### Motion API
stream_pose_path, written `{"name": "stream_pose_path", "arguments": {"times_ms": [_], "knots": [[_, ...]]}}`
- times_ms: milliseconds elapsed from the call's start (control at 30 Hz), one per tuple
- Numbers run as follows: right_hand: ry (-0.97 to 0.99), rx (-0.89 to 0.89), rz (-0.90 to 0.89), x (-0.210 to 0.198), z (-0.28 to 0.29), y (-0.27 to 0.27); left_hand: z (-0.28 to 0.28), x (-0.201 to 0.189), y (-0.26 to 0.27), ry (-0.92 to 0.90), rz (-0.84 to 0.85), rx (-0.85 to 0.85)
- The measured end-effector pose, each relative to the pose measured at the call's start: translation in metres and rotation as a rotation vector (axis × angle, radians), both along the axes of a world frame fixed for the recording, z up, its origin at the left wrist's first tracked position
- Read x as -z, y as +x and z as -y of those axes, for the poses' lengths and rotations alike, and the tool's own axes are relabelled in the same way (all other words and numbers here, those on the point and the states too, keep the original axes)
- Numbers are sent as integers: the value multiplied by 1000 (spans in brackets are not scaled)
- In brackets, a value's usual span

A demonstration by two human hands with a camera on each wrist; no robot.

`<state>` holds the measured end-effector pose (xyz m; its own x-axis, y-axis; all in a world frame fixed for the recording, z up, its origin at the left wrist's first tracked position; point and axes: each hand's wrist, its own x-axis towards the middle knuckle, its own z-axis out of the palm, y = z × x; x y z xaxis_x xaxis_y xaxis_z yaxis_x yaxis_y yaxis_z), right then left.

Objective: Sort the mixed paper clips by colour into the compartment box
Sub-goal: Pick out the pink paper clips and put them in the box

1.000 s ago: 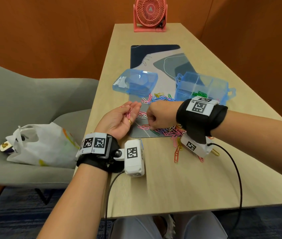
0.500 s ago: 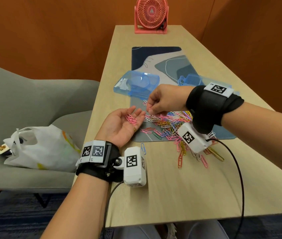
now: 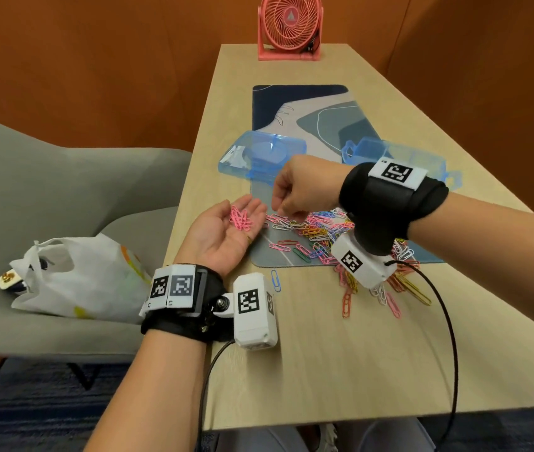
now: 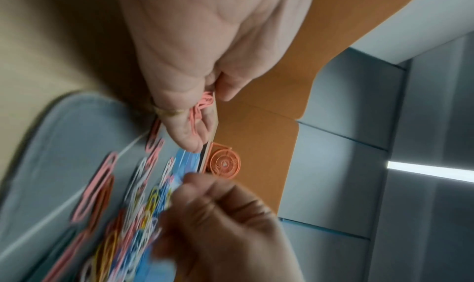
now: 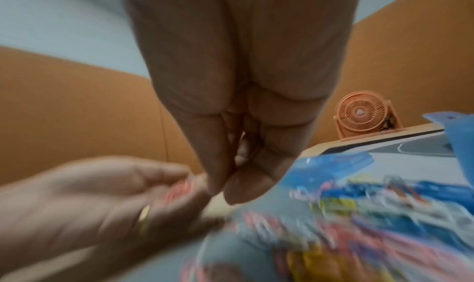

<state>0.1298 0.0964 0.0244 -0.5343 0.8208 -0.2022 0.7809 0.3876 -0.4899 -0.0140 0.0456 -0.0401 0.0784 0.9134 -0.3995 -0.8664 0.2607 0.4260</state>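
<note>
My left hand lies palm up at the mat's left edge, fingers relaxed, with a small bunch of pink paper clips resting on them; the left wrist view shows those pink clips on the fingers. My right hand hovers just right of the left fingertips, above the left end of the mixed clip pile. Its thumb and fingers are pressed together and no clip shows between them. The blue compartment box stands behind my right wrist, partly hidden.
The box's blue lid lies on the mat beyond my hands. One blue clip lies alone on the wooden table near my left wrist. A pink fan stands at the far end. A plastic bag sits on the grey chair at left.
My right hand lifted off the pile and came over beside my left fingertips. More pink clips now lie in my left hand, which stayed palm up.
</note>
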Motion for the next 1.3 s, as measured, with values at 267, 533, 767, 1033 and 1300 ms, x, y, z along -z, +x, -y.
{"name": "stream_pose_path", "arguments": {"times_ms": [267, 533, 767, 1033, 1300], "knots": [[97, -199, 318, 26, 17, -9, 0, -2, -11, -4, -32, -116], [134, -104, 189, 18, 2, -20, -2, -2, -18, -9, 8, -171], [177, -144, 286, 29, -11, -42, -2, -2, -16, -28, 9, -175], [192, -97, 240, 24, -9, -36, -4, 0, -19, -21, -10, -247], [59, -48, -58, -6, -12, -31, -2, -2, 3, 25, 108, -105]]}}
